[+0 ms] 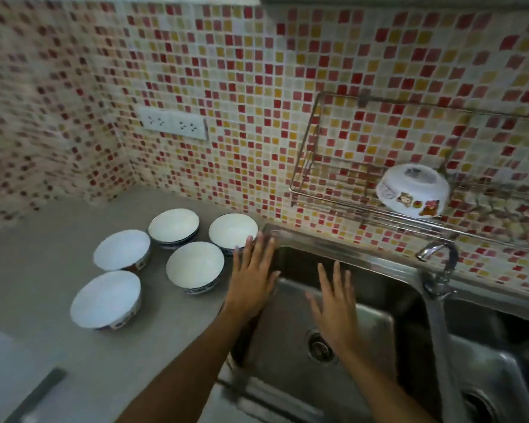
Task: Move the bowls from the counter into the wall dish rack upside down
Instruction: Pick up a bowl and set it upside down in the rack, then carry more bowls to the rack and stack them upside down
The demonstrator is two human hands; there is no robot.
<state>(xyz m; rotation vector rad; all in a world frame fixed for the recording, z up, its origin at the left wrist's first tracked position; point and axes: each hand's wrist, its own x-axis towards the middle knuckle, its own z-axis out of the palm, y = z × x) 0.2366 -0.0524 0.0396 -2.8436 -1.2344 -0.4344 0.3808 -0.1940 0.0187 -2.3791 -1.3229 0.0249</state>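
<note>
A kitchen corner seen from above, through a wide-angle lens. Five white bowls stand in a loose cluster on the grey table (43, 257) at the lower left of the frame. All five sit upright, mouths open toward the ceiling, so none has a long axis to speak of; each is round. They are the rear bowl (173, 225), the right rear bowl (233, 231), the middle bowl (195, 264), the left bowl (121, 250) and the nearest bowl (105, 299).

At the right of the frame a wire wall dish rack (333, 196) hangs on the red, yellow and white mosaic tiles. One patterned bowl (413, 186) already lies in it, turned over with its foot ring facing up and slightly toward the viewer.

By this count the task looks roughly one sixth done: one bowl racked, five left to carry over and flip.

Both hands hover in the middle of the frame, empty. The left hand (251, 279) has its fingers straight and spread, its fingertips just beside the right rear bowl. The right hand (336, 303) is also flat and spread, above the steel sink (348, 254). A tap (439, 254) stands right of them.
</note>
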